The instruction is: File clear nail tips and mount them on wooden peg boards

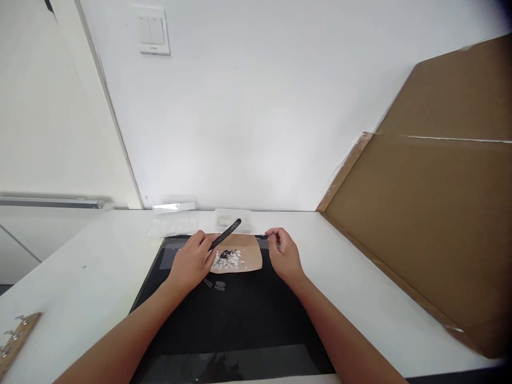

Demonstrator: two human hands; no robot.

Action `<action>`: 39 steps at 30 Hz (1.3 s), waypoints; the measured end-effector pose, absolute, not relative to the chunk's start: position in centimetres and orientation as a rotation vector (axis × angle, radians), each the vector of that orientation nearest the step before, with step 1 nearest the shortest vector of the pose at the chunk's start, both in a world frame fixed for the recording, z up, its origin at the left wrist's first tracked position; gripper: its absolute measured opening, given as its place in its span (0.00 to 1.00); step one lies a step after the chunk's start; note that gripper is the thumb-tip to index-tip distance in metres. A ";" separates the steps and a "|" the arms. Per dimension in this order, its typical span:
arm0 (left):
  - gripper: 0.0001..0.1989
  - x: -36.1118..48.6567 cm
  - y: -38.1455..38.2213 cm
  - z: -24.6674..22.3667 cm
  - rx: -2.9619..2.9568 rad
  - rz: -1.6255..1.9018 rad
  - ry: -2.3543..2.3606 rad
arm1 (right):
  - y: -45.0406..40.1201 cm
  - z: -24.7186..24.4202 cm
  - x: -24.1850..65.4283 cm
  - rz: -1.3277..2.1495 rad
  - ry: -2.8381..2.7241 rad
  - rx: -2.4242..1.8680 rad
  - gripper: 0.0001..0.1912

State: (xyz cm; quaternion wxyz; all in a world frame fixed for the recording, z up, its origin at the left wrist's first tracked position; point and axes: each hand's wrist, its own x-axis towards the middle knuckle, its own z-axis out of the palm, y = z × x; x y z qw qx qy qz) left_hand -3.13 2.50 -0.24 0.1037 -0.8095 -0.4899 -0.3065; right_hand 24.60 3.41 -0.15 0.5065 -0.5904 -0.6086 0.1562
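My left hand (pixel 194 260) is closed on a dark curved nail file (pixel 227 233), which points up and to the right over a tan sheet (pixel 253 255). White flakes (pixel 234 260) and some dark bits lie in a heap on that sheet. My right hand (pixel 285 253) is at the sheet's right side, its fingers curled together; what they hold, if anything, is too small to name. Several clear nail tips (pixel 220 286) rest on the black mat (pixel 240 320) just below the sheet.
A clear plastic box (pixel 233 213) and a transparent bag (pixel 172 224) stand by the wall. Brown cardboard (pixel 432 213) leans at the right. A wooden strip with metal clips (pixel 18 341) lies at the lower left. A light switch (pixel 152 31) is on the wall.
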 end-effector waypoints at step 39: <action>0.15 -3.4 3.1 -1.0 -2.276 -1.159 -1.196 | 3.5 -0.1 24.7 0.354 -1.563 -1.428 0.10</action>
